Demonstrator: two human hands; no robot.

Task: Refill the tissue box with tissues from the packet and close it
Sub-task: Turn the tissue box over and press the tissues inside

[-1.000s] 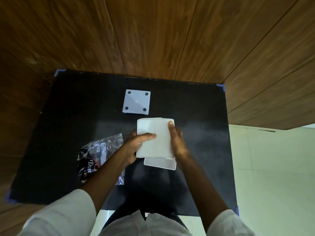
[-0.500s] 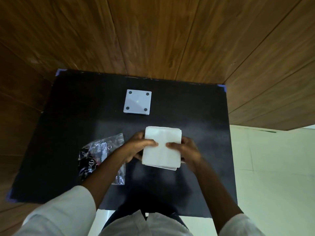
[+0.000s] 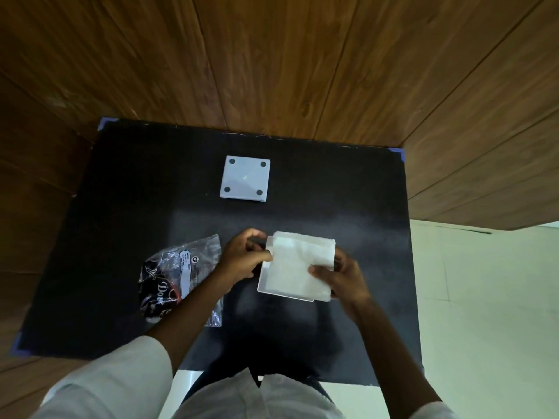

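A stack of white tissues (image 3: 298, 263) lies over the open white tissue box (image 3: 262, 284), whose rim shows along the left and front edges. My left hand (image 3: 243, 258) pinches the stack's left edge, with fingers curled by the box's far left corner. At the right front corner my right hand (image 3: 343, 275) grips the stack, thumb on top. The box's square white lid (image 3: 245, 179), with dark pads at its corners, rests flat further back on the table. To the left lies the crumpled clear and black tissue packet (image 3: 178, 275).
Everything sits on a black mat (image 3: 348, 189) with blue-taped corners, set against brown wooden wall panels (image 3: 272, 62). Pale floor tiles (image 3: 484, 313) lie to the right, beyond the table edge. My white sleeves fill the bottom of the view.
The tissue stack has turned and come down over the box, shifting slightly right. My right hand slid from the stack's right side to its right front corner; my left hand moved up along its left edge.
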